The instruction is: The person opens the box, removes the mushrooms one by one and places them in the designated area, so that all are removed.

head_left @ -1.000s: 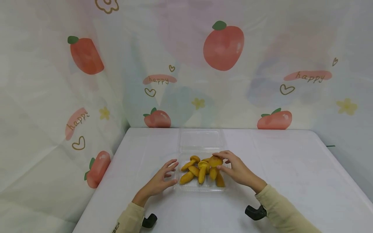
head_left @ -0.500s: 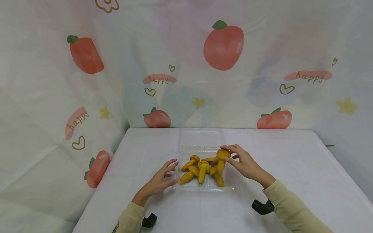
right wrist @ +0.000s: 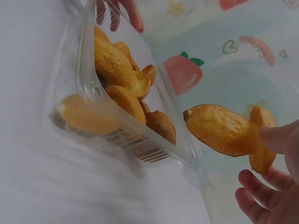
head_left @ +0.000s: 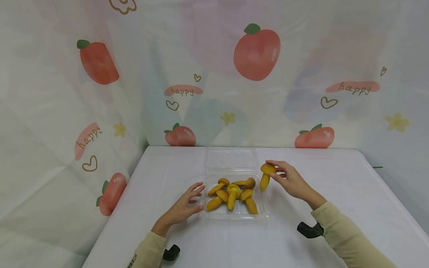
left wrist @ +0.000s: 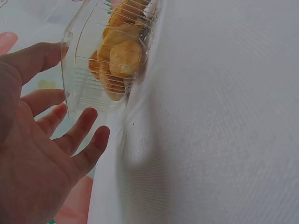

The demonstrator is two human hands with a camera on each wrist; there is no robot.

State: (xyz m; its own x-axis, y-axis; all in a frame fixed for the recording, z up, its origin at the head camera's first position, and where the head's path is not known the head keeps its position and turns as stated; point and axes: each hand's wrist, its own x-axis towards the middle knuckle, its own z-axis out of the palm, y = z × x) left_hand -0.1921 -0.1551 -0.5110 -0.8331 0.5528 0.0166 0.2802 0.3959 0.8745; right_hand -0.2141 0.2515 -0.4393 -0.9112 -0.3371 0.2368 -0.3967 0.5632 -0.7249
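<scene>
Left to right about the clear container (head_left: 234,217), which lies open on the white tabletop (head_left: 348,186): well to the left of the container and also behind it, a pale backdrop (head_left: 295,48) printed with red fruit, hearts, yellow flowers and the word "happy". Near the container's left side, a beige sleeve (head_left: 151,250) and a black curved fitting (head_left: 171,253) below the wrist. The two hands are apart; the left hand (head_left: 182,207) is at the container's left wall with fingers spread and grasping nothing, though whether the fingertips touch the plastic cannot be told. Inside the container, five yellow mushrooms (head_left: 233,196): two at its left, one in its middle with the cap toward the far side, two at its right. Beyond the container's far edge, its transparent lid (head_left: 230,160), folded back. Just right of the container, a held mushroom (head_left: 266,175), stem downward, its cap pinched between thumb and fingers of the right hand (head_left: 292,183). Farther right of the container, a second black fitting (head_left: 310,230) and beige sleeve
</scene>
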